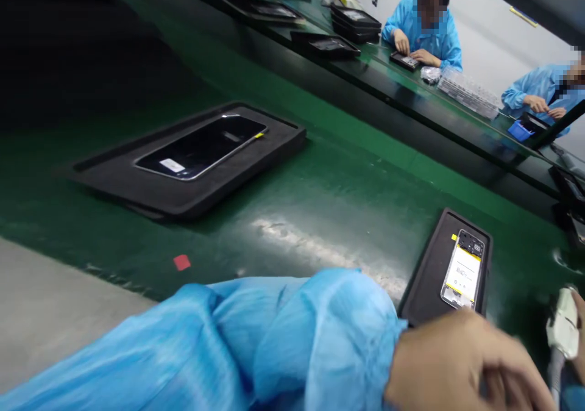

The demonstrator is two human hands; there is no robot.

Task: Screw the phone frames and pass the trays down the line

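Observation:
My left arm in a blue sleeve crosses the bottom of the view. My left hand hovers at the near end of a black tray. Its fingers are smeared by motion, and I cannot tell whether it holds anything. The tray carries an opened phone, back up, showing a white and yellow battery. At the right edge only a sliver of my right hand shows, wrapped round a white tool. Farther left on the green belt lies a second black tray with a dark phone in it.
A small red mark sits near the belt's near edge, beside a grey bench surface. Across the line two people in blue coats work at a far belt with stacked black trays and a clear parts tray.

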